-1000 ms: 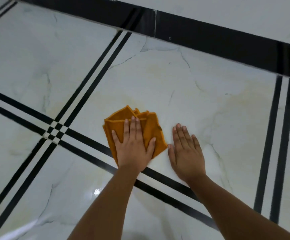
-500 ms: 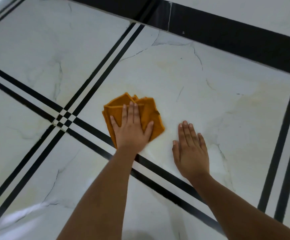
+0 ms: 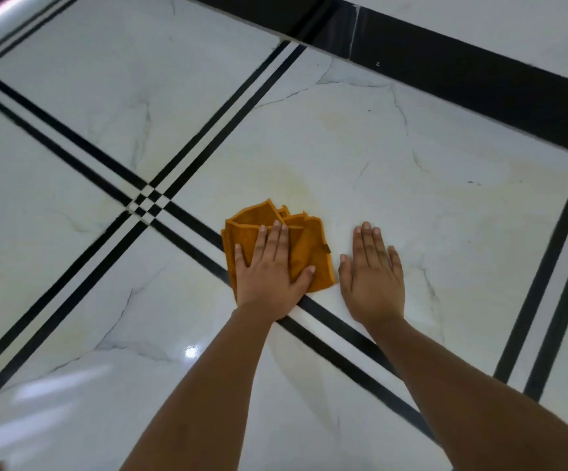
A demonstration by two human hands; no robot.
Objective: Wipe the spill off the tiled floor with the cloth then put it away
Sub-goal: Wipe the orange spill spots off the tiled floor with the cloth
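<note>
A folded orange cloth [image 3: 309, 253] lies on the white marble-look tiled floor [image 3: 411, 198], beside a double black stripe. My left hand [image 3: 269, 273] presses flat on top of the cloth, fingers extended, covering its near half. My right hand [image 3: 372, 277] rests palm-down on the bare tile just right of the cloth, holding nothing. A faint yellowish smear [image 3: 292, 181] shows on the tile just beyond the cloth.
Double black stripes [image 3: 146, 200] cross to the left of the cloth, and another pair [image 3: 554, 283] runs down the right side. A wide black band [image 3: 479, 79] borders the far edge of the floor. A shiny metal bar [image 3: 0, 18] shows at the top left.
My left hand slid the cloth a little to the left, away from my right hand, then back beside it. The right hand stayed flat on the tile. The camera view shifted.
</note>
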